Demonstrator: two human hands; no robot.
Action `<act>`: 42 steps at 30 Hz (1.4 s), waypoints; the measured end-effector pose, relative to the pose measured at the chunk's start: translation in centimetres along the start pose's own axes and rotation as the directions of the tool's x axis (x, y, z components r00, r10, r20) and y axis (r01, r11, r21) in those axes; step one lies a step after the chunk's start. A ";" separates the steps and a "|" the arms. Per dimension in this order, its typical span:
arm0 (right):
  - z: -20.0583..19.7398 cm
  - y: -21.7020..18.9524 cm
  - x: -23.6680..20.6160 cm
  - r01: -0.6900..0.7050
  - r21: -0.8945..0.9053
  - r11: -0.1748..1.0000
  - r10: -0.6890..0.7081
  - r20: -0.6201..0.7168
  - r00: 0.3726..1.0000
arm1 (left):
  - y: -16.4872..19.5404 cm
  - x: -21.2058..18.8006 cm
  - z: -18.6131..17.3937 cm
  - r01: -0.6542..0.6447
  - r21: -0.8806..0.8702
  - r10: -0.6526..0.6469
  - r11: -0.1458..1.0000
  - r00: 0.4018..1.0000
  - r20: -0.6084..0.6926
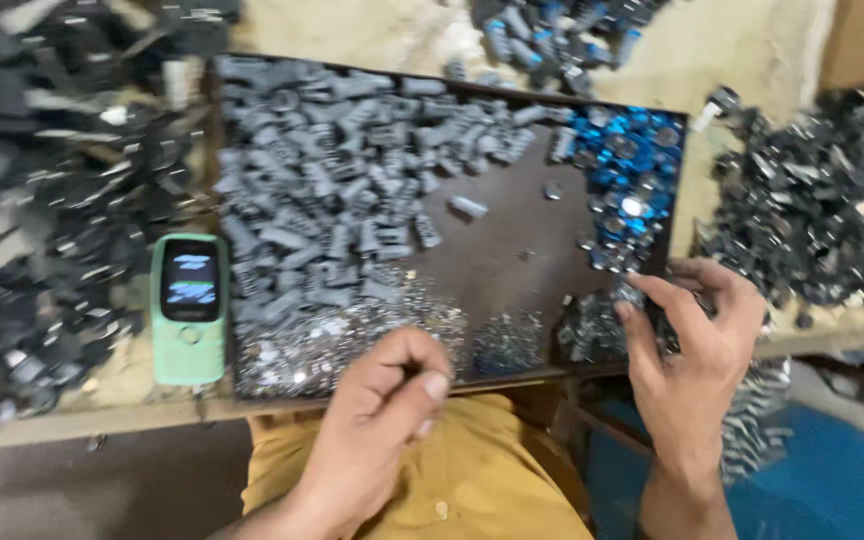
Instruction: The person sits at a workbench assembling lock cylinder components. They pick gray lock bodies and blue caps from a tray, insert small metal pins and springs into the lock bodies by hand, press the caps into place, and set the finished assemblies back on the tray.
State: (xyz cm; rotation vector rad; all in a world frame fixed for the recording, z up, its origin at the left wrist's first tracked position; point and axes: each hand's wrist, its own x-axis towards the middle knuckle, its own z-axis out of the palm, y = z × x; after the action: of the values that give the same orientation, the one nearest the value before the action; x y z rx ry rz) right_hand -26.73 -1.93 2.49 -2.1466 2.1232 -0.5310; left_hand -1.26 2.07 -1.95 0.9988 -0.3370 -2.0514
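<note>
small metal parts [592, 325]: dark, shiny, heaped loosely under the right fingertips, touching them at the tray's near corner.
silvery bits [342, 345]: a flat glittering spread just beyond the curled left fingers.

workshop | tray [512, 260] of small grey parts [332, 170] | heaps of black components [822, 200]

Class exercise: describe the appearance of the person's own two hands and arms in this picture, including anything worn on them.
Both the left hand and the right hand are bare: no gloves, and no rings or watch that I can make out. The forearms show no sleeves. The picture is blurred, so finer marks cannot be told.
</note>
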 end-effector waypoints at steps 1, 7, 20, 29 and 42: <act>-0.6 1.0 -0.4 -0.016 0.019 1.000 0.015 0.043 0.999 | -0.3 0.3 0.0 0.000 -0.028 0.000 1.000 1.000 -0.019; -1.0 3.8 -1.5 0.093 0.004 0.996 -0.092 0.198 0.976 | -1.6 1.4 0.3 0.016 -0.058 -0.018 0.998 0.999 -0.039; -1.9 5.4 -1.3 -0.135 0.389 0.912 0.067 0.184 0.981 | -2.4 2.0 0.7 -0.028 0.040 0.028 0.999 1.000 -0.007; 0.1 1.8 -1.9 -0.054 0.533 0.844 -0.022 0.135 0.991 | -1.7 2.3 2.5 0.047 0.105 -0.051 0.993 0.998 0.036; 3.6 -5.3 -2.8 0.175 0.650 0.740 -0.232 0.003 0.973 | -1.3 1.8 2.8 0.019 -0.226 -0.005 0.974 0.998 0.063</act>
State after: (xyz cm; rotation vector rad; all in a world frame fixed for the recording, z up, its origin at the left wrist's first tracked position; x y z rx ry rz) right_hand -20.54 0.39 0.16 -1.9295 1.3561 -1.0003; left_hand -4.73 1.28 -1.82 0.8014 -0.1252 -2.0804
